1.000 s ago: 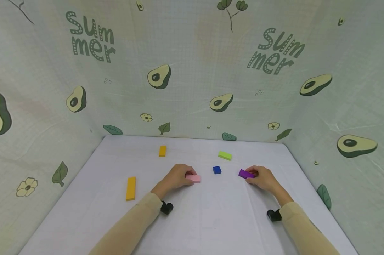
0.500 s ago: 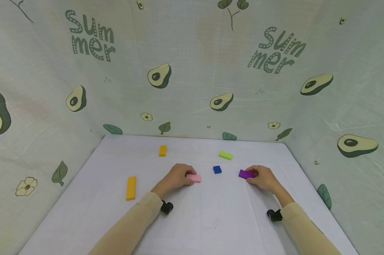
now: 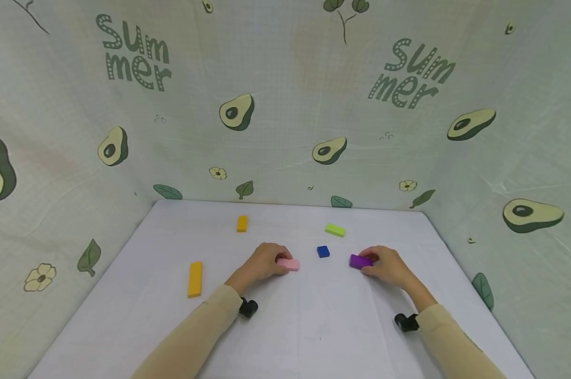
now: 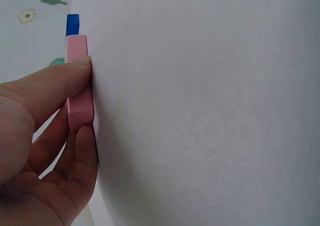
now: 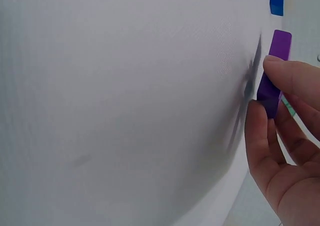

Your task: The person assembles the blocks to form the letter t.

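My left hand point(image 3: 265, 261) pinches a pink block point(image 3: 290, 264) near the middle of the table; in the left wrist view the thumb lies across the pink block point(image 4: 79, 111), which rests on the cloth. To the right, my right hand point(image 3: 385, 265) grips a purple block point(image 3: 360, 261) between thumb and fingers. The right wrist view shows the purple block point(image 5: 281, 45) a little above the cloth, its shadow apart from it. Between the two hands, slightly farther back, lies a small blue block point(image 3: 323, 251), touched by neither.
A lime green block point(image 3: 335, 230) lies behind the blue one. On the left are a long yellow-orange block point(image 3: 195, 279) and a shorter yellow-orange block point(image 3: 242, 223) farther back. Printed curtains point(image 3: 285, 105) enclose the white table point(image 3: 314, 326) at the back and sides.
My right hand has shifted slightly left with the purple block, bringing it closer to the blue one. The left hand and the pink block have stayed in place.
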A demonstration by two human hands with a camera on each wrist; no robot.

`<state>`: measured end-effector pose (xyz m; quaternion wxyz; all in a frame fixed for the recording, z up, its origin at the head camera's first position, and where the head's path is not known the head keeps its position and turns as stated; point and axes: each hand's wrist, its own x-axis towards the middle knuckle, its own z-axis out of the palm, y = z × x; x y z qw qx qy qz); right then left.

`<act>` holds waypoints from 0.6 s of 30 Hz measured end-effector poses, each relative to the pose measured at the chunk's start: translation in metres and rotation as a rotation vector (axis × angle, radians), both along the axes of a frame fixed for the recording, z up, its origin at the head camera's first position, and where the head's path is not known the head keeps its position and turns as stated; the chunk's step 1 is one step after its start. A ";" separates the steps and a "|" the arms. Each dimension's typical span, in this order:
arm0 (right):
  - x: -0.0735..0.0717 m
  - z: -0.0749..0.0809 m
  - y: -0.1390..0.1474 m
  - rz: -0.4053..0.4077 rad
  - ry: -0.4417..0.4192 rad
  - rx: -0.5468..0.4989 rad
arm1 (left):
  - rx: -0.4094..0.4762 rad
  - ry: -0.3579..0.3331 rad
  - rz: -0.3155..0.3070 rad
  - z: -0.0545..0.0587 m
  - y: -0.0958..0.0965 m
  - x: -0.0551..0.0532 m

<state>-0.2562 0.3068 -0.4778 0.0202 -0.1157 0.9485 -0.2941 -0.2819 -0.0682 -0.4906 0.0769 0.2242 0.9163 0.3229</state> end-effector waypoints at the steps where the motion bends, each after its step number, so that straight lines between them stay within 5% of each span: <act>1: 0.000 0.000 -0.002 0.005 0.003 0.002 | 0.000 0.001 0.000 0.000 0.000 0.000; 18: 0.002 0.006 -0.033 0.047 -0.027 -0.025 | 0.004 -0.010 0.012 0.001 0.000 0.000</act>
